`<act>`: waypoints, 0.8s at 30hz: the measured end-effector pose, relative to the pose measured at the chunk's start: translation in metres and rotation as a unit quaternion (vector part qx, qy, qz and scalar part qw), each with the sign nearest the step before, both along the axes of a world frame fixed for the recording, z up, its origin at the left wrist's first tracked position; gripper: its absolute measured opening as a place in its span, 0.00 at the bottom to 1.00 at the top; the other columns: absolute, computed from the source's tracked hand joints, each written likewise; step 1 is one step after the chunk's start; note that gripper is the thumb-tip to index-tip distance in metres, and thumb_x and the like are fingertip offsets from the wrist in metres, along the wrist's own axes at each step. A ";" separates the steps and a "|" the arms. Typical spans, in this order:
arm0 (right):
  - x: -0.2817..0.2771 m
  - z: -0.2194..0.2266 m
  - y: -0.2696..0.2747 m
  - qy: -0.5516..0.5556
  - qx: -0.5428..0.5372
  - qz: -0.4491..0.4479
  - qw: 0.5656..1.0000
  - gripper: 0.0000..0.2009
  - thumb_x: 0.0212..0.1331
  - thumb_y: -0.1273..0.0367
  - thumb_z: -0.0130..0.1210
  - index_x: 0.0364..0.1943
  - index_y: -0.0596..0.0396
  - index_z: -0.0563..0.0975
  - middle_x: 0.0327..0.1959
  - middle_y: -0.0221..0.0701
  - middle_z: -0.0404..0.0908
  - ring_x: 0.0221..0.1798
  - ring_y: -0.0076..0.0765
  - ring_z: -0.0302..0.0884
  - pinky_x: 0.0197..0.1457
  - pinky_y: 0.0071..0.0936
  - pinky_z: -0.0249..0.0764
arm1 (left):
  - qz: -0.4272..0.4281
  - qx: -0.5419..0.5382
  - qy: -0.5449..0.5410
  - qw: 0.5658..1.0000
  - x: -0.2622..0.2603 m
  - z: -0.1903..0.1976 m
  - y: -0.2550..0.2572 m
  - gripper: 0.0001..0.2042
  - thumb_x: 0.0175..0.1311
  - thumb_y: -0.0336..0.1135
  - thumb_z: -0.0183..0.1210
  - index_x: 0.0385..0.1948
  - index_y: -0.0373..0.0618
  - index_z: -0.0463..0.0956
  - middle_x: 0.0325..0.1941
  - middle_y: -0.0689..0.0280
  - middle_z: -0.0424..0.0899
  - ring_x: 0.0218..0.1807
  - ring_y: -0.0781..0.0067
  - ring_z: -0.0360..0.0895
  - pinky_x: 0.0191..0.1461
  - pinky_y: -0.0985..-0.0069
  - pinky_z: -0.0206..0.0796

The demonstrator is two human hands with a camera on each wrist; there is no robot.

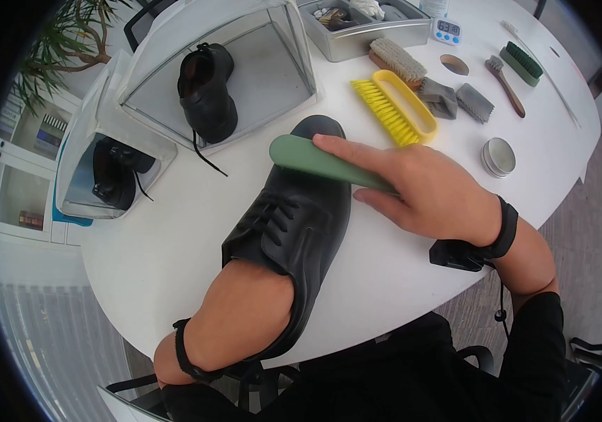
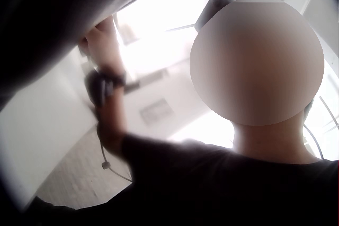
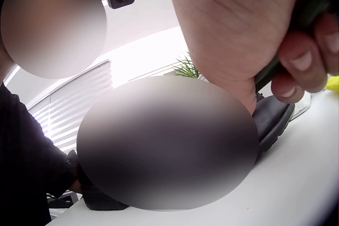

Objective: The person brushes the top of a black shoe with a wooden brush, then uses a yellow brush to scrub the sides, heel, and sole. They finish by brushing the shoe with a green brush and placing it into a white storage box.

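Observation:
A black lace-up shoe [image 1: 318, 218] is in the middle of the head view, toe pointing away. The left hand [image 1: 245, 306] reaches into its opening; its fingers are hidden inside. With fingers curled underneath, the right hand [image 1: 438, 190] grips a green brush [image 1: 325, 163], index finger extended along its back. The brush lies across the shoe's front, beyond the laces. In the right wrist view, the right hand [image 3: 238, 24] curls round the green brush [image 3: 270, 72], near the shoe's toe [image 3: 273, 117]. Blurred, the right hand [image 2: 103, 46] appears beside the dark shoe [image 2: 47, 19] in the left wrist view.
Two clear-fronted boxes at the left hold black shoes [image 1: 209, 95] [image 1: 114, 172]. Beyond the right hand are a yellow brush [image 1: 424, 119], grey cloths [image 1: 438, 98], an open tin [image 1: 499, 156], several other brushes, a metal tray [image 1: 371, 39] and a timer [image 1: 447, 29].

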State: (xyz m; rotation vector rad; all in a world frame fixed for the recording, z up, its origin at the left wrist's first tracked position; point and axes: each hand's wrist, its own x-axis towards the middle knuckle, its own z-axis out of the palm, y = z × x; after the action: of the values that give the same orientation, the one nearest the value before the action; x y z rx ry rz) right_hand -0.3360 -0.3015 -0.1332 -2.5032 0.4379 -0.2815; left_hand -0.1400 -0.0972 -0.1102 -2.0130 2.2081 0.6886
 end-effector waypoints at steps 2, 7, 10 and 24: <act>0.000 0.000 0.000 -0.003 -0.001 0.001 1.000 0.38 0.62 0.73 0.59 0.79 0.37 0.60 0.21 0.43 0.75 0.22 0.46 0.75 0.32 0.38 0.71 | 0.001 0.000 0.003 1.000 -0.001 0.002 -0.001 0.22 0.63 0.29 0.59 0.60 0.33 0.75 0.57 0.43 0.81 0.56 0.38 0.78 0.65 0.56 0.68; 0.000 0.000 0.000 0.001 -0.006 0.002 1.000 0.38 0.63 0.73 0.59 0.79 0.37 0.60 0.20 0.41 0.74 0.21 0.45 0.74 0.31 0.37 0.70 | 0.003 0.017 -0.001 1.000 0.000 0.003 -0.001 0.22 0.62 0.28 0.59 0.59 0.33 0.75 0.57 0.43 0.82 0.55 0.38 0.79 0.64 0.56 0.69; 0.000 -0.001 0.000 -0.004 -0.007 0.002 1.000 0.38 0.63 0.73 0.59 0.79 0.37 0.60 0.20 0.41 0.74 0.21 0.45 0.74 0.31 0.37 0.71 | 0.003 0.006 0.000 1.000 -0.001 0.003 0.000 0.22 0.62 0.28 0.59 0.59 0.33 0.75 0.57 0.44 0.82 0.55 0.39 0.79 0.64 0.56 0.70; 0.000 0.000 0.001 0.001 -0.001 -0.001 1.000 0.39 0.62 0.74 0.59 0.79 0.36 0.60 0.20 0.42 0.75 0.21 0.46 0.75 0.32 0.38 0.71 | -0.039 -0.126 0.032 0.991 0.002 -0.007 0.000 0.05 0.52 0.24 0.59 0.29 0.34 0.79 0.25 0.50 0.80 0.26 0.47 0.77 0.34 0.61 0.73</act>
State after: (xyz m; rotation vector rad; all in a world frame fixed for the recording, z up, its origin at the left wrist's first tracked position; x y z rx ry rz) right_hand -0.3358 -0.3010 -0.1329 -2.5048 0.4416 -0.2815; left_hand -0.1382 -0.0969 -0.1170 -2.0232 2.5094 0.4944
